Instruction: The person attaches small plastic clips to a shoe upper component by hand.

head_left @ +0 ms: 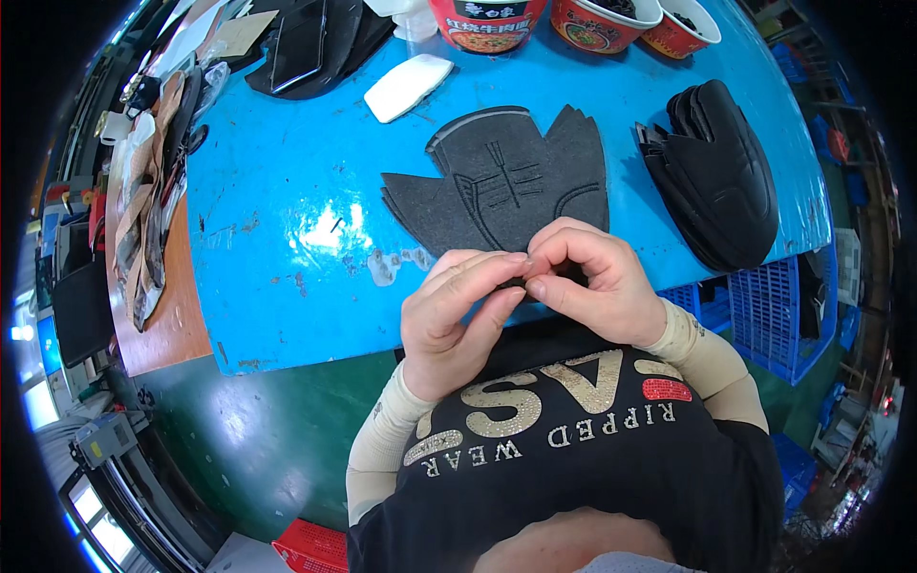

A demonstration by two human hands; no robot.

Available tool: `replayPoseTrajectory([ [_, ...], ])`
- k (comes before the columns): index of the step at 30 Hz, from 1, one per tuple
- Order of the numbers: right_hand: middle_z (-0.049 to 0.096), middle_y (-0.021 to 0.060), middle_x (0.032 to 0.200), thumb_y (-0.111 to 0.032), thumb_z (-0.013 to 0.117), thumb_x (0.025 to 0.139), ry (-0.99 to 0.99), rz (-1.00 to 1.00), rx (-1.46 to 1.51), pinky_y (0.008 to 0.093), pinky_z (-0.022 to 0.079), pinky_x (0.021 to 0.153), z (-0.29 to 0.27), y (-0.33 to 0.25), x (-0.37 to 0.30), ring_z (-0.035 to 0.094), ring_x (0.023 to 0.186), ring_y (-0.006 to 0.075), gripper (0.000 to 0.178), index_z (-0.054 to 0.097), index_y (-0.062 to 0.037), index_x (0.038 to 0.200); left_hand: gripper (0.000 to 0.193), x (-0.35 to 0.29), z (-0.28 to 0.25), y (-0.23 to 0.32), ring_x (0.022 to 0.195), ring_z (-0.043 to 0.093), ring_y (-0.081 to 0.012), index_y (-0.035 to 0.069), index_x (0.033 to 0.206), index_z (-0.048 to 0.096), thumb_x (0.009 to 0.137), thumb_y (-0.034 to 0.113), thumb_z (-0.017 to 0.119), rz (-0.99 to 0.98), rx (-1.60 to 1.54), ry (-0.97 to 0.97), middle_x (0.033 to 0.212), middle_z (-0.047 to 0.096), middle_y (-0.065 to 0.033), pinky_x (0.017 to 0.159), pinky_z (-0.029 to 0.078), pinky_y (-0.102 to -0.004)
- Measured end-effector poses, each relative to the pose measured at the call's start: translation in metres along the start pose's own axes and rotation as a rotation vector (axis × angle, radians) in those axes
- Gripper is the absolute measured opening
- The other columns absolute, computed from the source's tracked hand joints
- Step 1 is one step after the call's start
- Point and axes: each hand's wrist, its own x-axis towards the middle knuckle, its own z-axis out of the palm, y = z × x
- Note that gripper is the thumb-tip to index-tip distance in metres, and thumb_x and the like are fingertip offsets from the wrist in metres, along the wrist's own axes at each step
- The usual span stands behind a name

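My left hand (454,320) and my right hand (597,286) meet at the near edge of the blue table. Their thumbs and index fingers are pinched together, fingertips touching or nearly so. A small dark bit shows between the fingertips, too hidden to name. Just beyond my hands lies a stack of dark grey shoe-upper pieces (521,177) with stitched and embossed lines, its near end covered by my fingers. To the right, a thicker stack of black moulded shoe-upper pieces (721,181) rests on the table.
On the blue table (277,286) lie a white pad (408,87) and a dark phone (298,46) on black pieces. Red paper bowls (604,24) stand at the far edge. Strips of material (148,210) lie at left. A blue crate (778,320) sits below right, a red crate (310,546) below left.
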Motion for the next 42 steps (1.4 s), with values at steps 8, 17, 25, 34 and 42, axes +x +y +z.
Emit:
replayPoseTrajectory([
  [8,0.061,0.0018,0.088,-0.005,0.067,0.085,0.052,-0.158,-0.202,0.0229,0.046,0.066,0.008,0.001,0.004,0.057,0.076,0.0081,0.010,0.062,-0.0027,0.094,0.028,-0.004,0.000,-0.008,0.089,0.064,-0.0186,-0.001,0.103,0.067,0.076,-0.005,0.073,-0.091,-0.105,0.029,0.098,0.067,-0.0126,0.075,0.051,-0.0268],
  [17,0.061,-0.0004,0.085,-0.007,0.060,0.090,-0.139,0.363,0.293,0.0211,0.044,0.064,0.003,0.001,0.005,0.053,0.076,0.0038,0.010,0.061,0.0006,0.097,0.031,0.007,-0.004,-0.009,0.086,0.067,-0.0263,0.002,0.101,0.069,0.072,-0.003,0.076,0.316,0.276,-0.092,0.099,0.069,-0.0143,0.074,0.053,-0.0309],
  [25,0.055,0.0010,0.080,-0.010,0.061,0.089,-0.049,0.077,0.010,0.0253,0.043,0.063,0.016,0.004,0.005,0.049,0.073,0.0070,0.010,0.054,-0.0027,0.090,0.028,-0.005,0.005,-0.021,0.085,0.061,-0.0134,0.001,0.102,0.066,0.076,-0.002,0.076,-0.208,-0.386,0.132,0.100,0.065,-0.0092,0.070,0.050,-0.0267],
  [34,0.054,-0.0029,0.081,-0.012,0.058,0.093,-0.177,0.309,0.264,0.0217,0.042,0.064,0.011,-0.008,0.006,0.047,0.075,0.0038,0.010,0.056,-0.0027,0.092,0.025,0.002,-0.008,-0.021,0.080,0.062,-0.0156,0.003,0.095,0.068,0.073,0.002,0.080,-0.020,-0.256,0.001,0.091,0.065,-0.0080,0.069,0.050,-0.0262],
  [42,0.054,-0.0019,0.078,-0.013,0.055,0.092,-0.441,0.647,0.432,0.0215,0.041,0.066,0.001,-0.021,0.015,0.048,0.072,0.0058,0.012,0.058,-0.0018,0.093,0.032,0.014,-0.033,0.006,0.075,0.064,-0.0216,0.004,0.089,0.065,0.065,0.006,0.085,0.081,0.081,-0.319,0.083,0.065,-0.0075,0.063,0.049,-0.0298],
])
